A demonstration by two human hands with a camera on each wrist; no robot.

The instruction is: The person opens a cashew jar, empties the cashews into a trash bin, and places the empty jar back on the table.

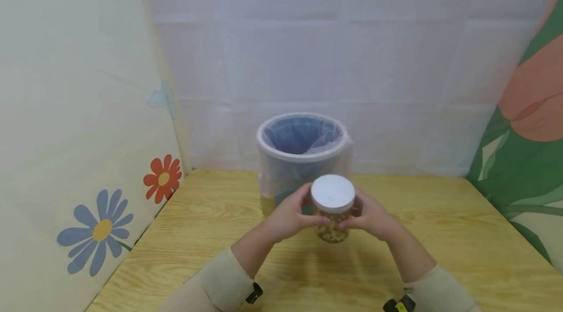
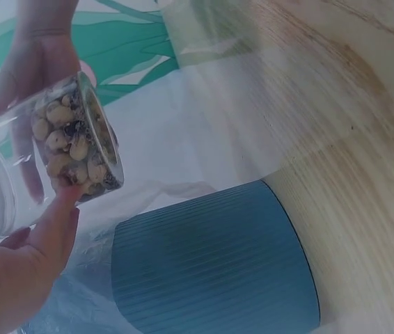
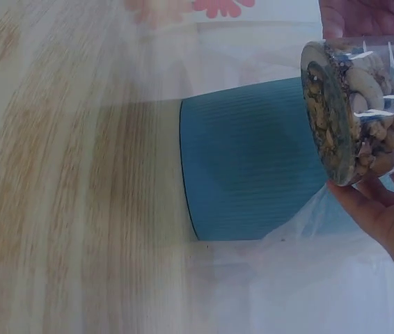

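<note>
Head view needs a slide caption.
Left hand and right hand hold a lidded jar in front of a lined bin.

Dim and greyish in the head view. Softly shadowed on the desk [image 1: 211,238] beneath the jar [image 1: 333,207]. Streaked with glare across the jar in the right wrist view. Hazy and slightly soft in both wrist views.

We seem to be in a makeshift booth: a creased pale sheet [image 1: 396,57] and flowered hangings [image 1: 88,121] around a table [image 1: 466,224].
</note>
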